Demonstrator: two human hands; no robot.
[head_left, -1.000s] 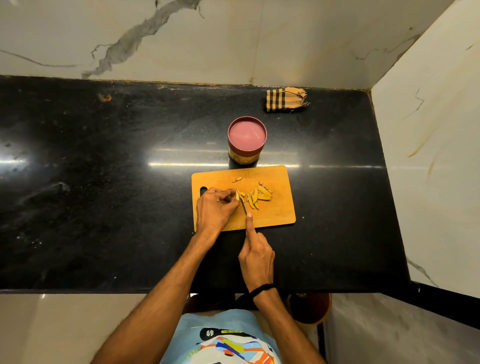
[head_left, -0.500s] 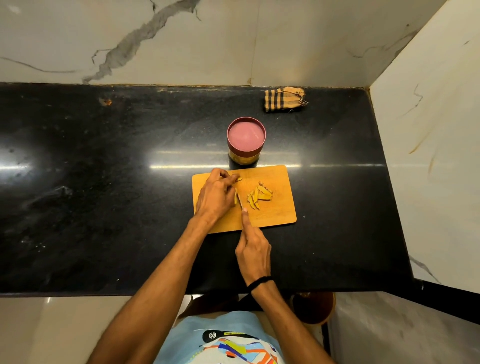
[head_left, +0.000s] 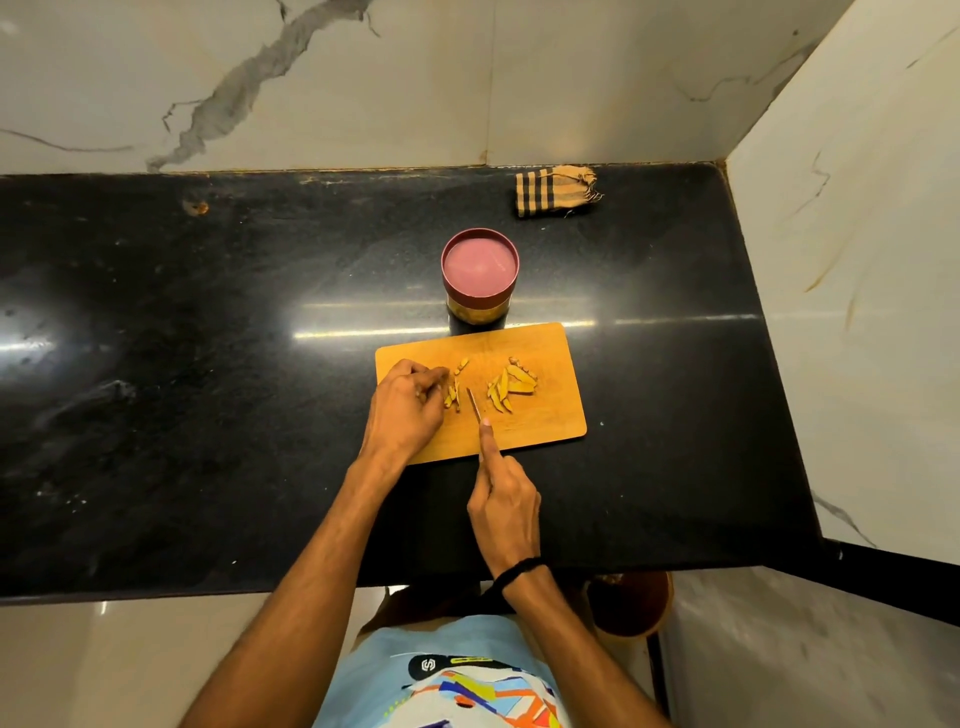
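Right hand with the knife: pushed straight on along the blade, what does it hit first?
Probably the small loose yellow pieces just beyond the knife tip on the cutting board, beside the strips the left hand holds. Past them it likely passes left of the jar; depth unclear.

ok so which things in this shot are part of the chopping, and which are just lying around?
In use:
- left hand, holding the yellow strips
- right hand, gripping the knife
- cut pile
- cutting board

Lying about:
- pink-lidded jar, just behind the board
- striped cloth, at the back of the counter
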